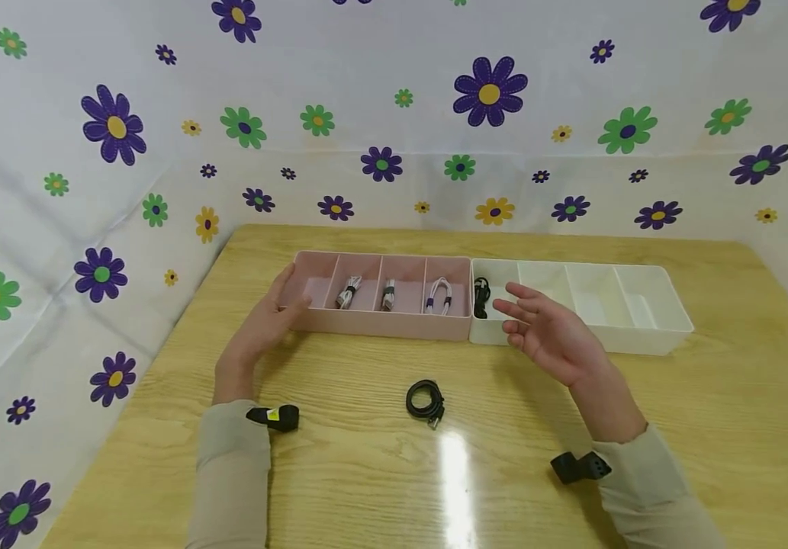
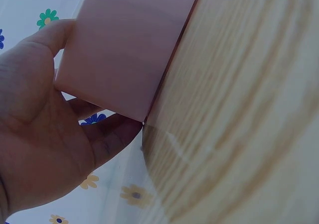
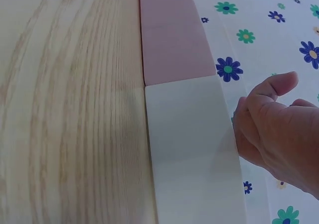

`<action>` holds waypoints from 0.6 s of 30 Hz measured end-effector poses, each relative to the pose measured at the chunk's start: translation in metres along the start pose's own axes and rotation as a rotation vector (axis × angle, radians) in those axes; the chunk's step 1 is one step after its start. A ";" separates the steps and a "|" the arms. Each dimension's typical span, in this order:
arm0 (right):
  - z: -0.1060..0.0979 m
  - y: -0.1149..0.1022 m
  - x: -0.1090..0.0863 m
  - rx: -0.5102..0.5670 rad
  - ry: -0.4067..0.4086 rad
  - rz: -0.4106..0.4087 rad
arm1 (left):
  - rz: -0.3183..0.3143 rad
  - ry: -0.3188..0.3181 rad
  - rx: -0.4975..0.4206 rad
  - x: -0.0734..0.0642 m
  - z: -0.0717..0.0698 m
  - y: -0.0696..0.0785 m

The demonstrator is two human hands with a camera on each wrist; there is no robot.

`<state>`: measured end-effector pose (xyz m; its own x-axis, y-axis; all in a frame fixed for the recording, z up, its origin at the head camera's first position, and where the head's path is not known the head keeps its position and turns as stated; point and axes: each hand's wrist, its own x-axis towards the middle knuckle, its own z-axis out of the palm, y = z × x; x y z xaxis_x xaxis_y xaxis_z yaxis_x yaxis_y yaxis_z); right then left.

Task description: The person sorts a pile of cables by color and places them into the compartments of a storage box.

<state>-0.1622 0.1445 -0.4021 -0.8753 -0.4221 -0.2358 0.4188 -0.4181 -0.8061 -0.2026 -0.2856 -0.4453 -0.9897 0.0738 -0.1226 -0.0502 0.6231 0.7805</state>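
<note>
My left hand [image 1: 263,320] holds the left end of a pink divided storage box [image 1: 380,324], thumb at the front rim and fingers against the end wall. In the left wrist view, the fingers [image 2: 112,137] reach around the box's end. My right hand [image 1: 558,335] hovers over the front of a white divided box [image 1: 641,341], palm turned up and fingers loosely bent around nothing. A black cable [image 1: 481,297] lies in the white box's leftmost compartment. Three bundled white cables, including a looped one [image 1: 439,295], occupy separate pink compartments.
A coiled black cable [image 1: 425,401] lies on the wooden table [image 1: 366,473] in front of the boxes. The two boxes stand end to end in a row. Behind and to the left hangs a flower-patterned white cloth [image 1: 339,69].
</note>
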 end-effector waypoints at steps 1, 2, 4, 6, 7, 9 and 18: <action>0.001 0.000 0.000 -0.007 0.002 0.002 | -0.002 0.001 0.001 -0.001 0.000 0.000; 0.001 0.001 0.001 -0.016 0.007 0.002 | -0.001 -0.001 -0.001 -0.001 0.000 0.001; 0.002 0.001 0.001 -0.035 0.015 -0.001 | 0.008 -0.006 -0.009 -0.002 0.000 0.001; 0.004 0.000 0.000 -0.054 0.015 -0.007 | 0.021 -0.006 -0.023 -0.002 0.000 0.001; 0.005 0.000 0.000 -0.059 0.011 -0.009 | 0.025 -0.006 -0.023 -0.002 -0.001 0.000; 0.007 0.000 0.000 -0.065 0.001 -0.011 | 0.033 -0.002 -0.027 -0.001 -0.001 0.000; 0.009 0.010 -0.001 -0.147 -0.063 -0.012 | 0.032 0.002 -0.028 0.000 0.001 0.000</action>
<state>-0.1551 0.1331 -0.4049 -0.8613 -0.4693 -0.1949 0.3644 -0.3031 -0.8805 -0.2022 -0.2854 -0.4459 -0.9911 0.0918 -0.0966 -0.0226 0.5982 0.8010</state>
